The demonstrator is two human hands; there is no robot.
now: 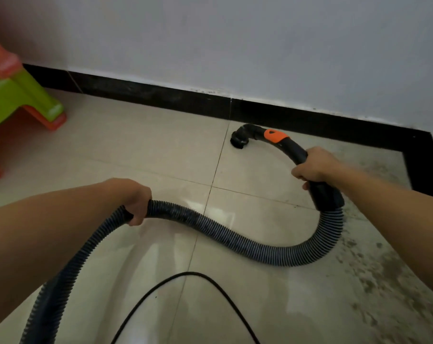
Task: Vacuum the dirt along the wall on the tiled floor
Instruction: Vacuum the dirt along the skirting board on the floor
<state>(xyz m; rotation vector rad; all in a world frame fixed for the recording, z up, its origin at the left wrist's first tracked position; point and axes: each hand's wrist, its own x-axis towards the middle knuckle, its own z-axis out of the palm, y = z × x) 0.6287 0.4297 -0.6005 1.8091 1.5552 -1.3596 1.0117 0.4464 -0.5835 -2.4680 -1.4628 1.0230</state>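
My right hand [314,166] grips the curved black vacuum handle [293,148], which carries an orange slider [275,135]. Its round brush nozzle [239,140] rests on the beige tiled floor [148,150], just in front of the black skirting [161,95] under the white wall [235,40]. The ribbed dark hose [235,240] loops from the handle across the floor to my left hand [136,201], which is closed around it. Grey dirt [374,276] is spread over the tiles on the right, below my right forearm and toward the corner.
A green and orange plastic stool [19,95] stands at the left by the wall. A thin black power cord [185,275] arcs over the tiles near the bottom. The skirting turns a corner at the right [423,165].
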